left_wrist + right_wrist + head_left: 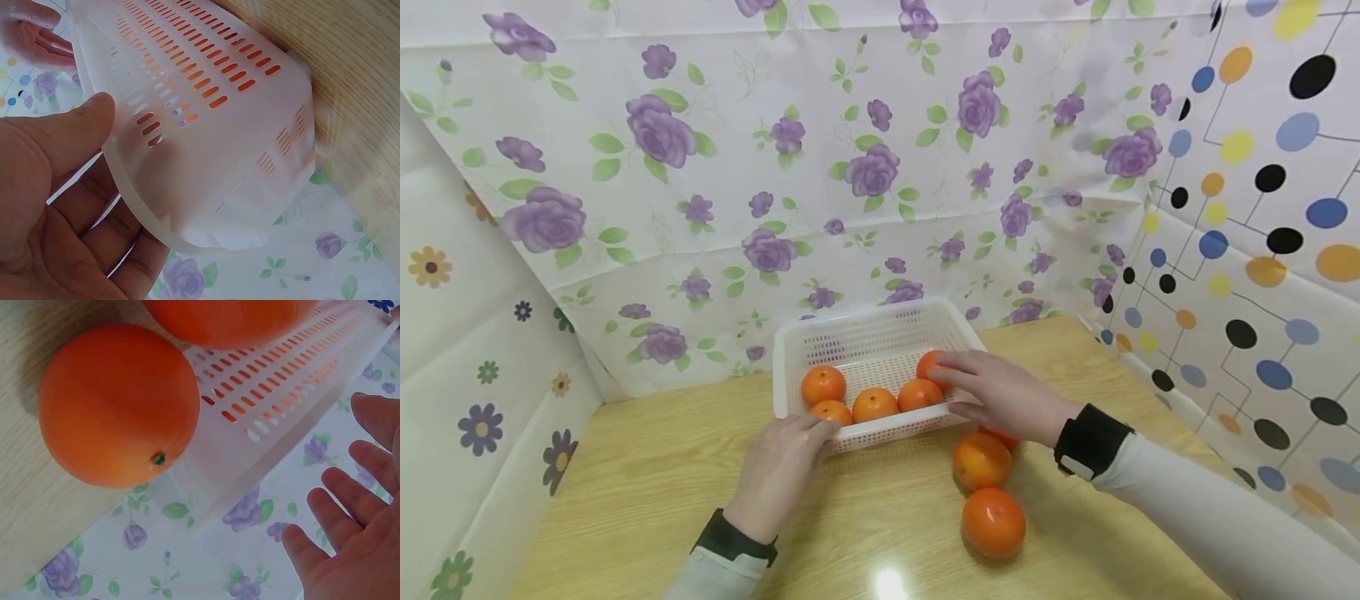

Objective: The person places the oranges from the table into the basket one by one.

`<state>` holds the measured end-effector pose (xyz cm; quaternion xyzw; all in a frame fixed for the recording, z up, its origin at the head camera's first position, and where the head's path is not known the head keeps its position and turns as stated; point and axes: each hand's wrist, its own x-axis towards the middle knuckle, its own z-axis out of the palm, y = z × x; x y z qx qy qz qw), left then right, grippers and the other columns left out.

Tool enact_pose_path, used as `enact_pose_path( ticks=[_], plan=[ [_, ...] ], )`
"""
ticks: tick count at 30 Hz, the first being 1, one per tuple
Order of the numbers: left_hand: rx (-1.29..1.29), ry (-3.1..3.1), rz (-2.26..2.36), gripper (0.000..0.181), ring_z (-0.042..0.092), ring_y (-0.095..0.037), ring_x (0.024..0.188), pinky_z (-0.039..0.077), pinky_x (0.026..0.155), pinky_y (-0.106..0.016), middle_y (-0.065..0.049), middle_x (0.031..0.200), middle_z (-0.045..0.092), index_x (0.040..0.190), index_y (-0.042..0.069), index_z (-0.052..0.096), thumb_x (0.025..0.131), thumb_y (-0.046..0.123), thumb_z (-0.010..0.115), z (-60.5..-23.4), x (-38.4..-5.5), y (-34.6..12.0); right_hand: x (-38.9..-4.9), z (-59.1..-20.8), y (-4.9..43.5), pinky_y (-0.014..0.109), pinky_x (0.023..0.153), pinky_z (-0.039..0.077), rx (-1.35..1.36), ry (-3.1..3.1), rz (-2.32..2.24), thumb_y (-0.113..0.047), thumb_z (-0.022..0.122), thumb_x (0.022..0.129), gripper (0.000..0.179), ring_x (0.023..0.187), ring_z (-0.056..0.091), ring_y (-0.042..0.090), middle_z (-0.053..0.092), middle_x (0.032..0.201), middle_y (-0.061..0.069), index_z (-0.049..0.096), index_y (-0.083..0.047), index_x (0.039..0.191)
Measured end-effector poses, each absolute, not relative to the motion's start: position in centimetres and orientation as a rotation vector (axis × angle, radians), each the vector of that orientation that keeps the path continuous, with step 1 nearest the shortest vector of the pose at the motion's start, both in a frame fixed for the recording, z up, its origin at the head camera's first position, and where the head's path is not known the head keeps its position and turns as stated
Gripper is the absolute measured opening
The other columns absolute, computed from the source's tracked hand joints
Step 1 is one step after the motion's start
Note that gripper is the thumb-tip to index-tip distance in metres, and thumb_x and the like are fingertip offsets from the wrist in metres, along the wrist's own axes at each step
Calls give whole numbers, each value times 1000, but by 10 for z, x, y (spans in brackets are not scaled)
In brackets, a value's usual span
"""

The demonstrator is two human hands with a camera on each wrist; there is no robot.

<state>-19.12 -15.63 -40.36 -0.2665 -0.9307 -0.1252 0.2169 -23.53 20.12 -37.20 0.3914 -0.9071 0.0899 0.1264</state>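
Purple-rose cloth (820,200) behind; multicoloured polka-dot cloth (1247,267) at right; daisy-print cloth (512,358) at left; wood-grain tabletop (662,483) below

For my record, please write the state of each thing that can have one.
White basket: upright, open-topped, partly filled.
Fruits inside: unpeeled, five visible.
Fruits outside: unpeeled, three on the table, one partly hidden.
Left hand: gripping the basket's rim.
Right hand: fingers extended, holding nothing.
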Motion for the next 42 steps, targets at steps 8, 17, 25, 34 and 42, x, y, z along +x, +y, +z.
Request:
enact_pose_path(
  ticks=[8,17,25,34,42],
  plan=[
    [-737,-2581,-345,33,75,-19,90,64,82,-40,0,106,82,113,16,86,82,16,99,-404,-192,-155,-221,-377,204,58,118,48,1128,-2604,304,-28,83,103,54,144,58,37,61,157,13,66,-11,152],
    [-742,-2583,-361,33,76,-20,93,63,85,-42,-1,109,82,114,15,85,83,16,98,-404,-192,-155,-194,-384,205,57,115,52,1134,-2511,354,-26,89,97,64,144,59,34,59,160,7,63,-18,156],
    [-737,-2585,-373,34,76,-21,94,63,86,-43,-1,109,82,115,15,85,83,15,98,-403,-190,-156,-164,-396,204,57,118,48,1067,-2629,423,-34,85,101,66,149,53,28,54,165,1,58,-23,161],
    [-741,-2578,-371,33,74,-20,90,62,81,-40,-1,107,82,114,15,85,83,16,98,-405,-191,-157,-142,-411,205,57,120,46,1009,-2745,424,-42,82,102,69,153,48,24,47,171,-5,53,-33,164],
    [-753,-2558,-366,33,74,-20,88,61,79,-39,-1,105,82,112,15,85,83,17,98,-405,-192,-156,-131,-415,206,57,122,44,996,-2743,443,-43,81,102,70,156,45,22,41,174,-12,51,-36,165]
  ],
)
